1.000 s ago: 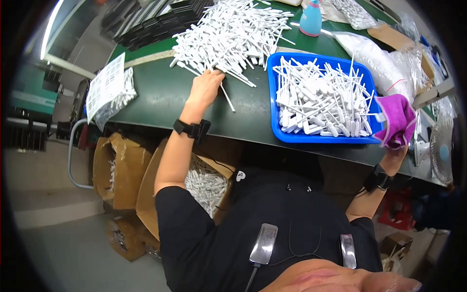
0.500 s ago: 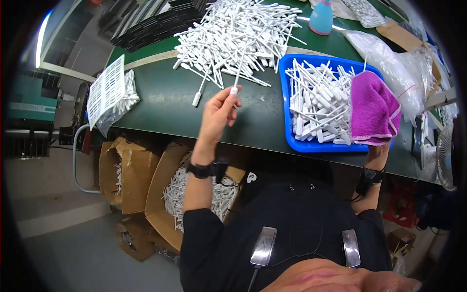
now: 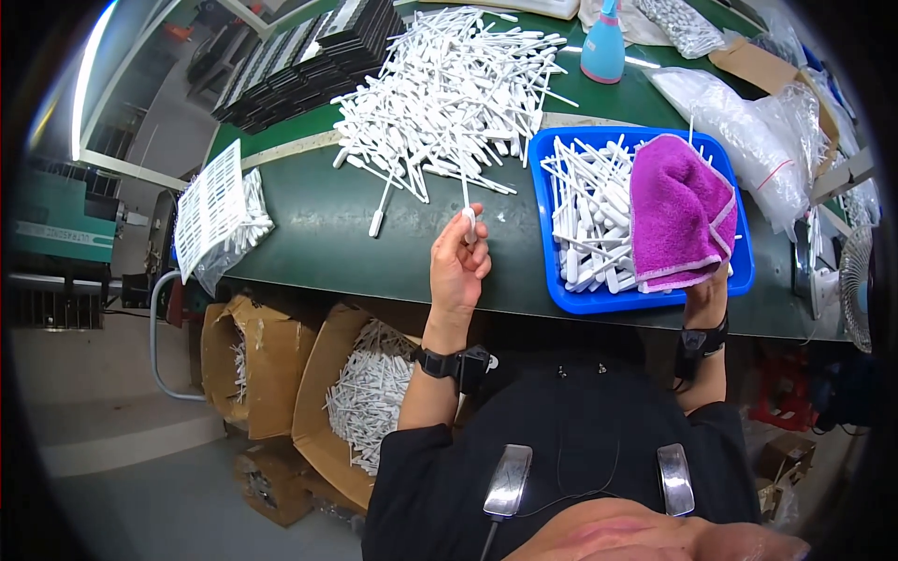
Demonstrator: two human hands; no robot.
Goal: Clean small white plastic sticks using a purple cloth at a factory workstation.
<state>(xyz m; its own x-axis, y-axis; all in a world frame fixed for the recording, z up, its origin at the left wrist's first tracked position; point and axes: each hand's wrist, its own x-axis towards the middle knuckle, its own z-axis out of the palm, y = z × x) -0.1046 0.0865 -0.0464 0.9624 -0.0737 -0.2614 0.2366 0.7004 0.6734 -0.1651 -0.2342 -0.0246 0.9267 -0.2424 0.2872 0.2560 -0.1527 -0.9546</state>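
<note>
One white stick [image 3: 465, 190] with a thick end is held upright in the view by the left hand [image 3: 460, 254], above the bare near part of the green counter [image 3: 346, 266]. The fingers of this hand are pinched together on the thick end; the thin shaft is pointed toward the pile of white sticks [image 3: 449, 93]. Compared with a second ago, the left hand has been drawn back from the edge of the pile, and the purple cloth [image 3: 678, 210] has been brought from the right side of the blue tray [image 3: 645, 302] to a place over its right half. A single piece is thus set apart from the pile, and hand and cloth have been brought nearer each other, though they remain apart. A second stick [image 3: 377, 221] is left lying on the counter, short of the pile.

The fingers of the right hand [image 3: 708, 294] are covered by the cloth, so whether they are closed on it cannot be told. The tray's contents on the right are likewise hidden. Whether the held shaft's far tip touches the pile cannot be made out. At the dark right rim, the fan [image 3: 856, 290] is only partly shown.
</note>
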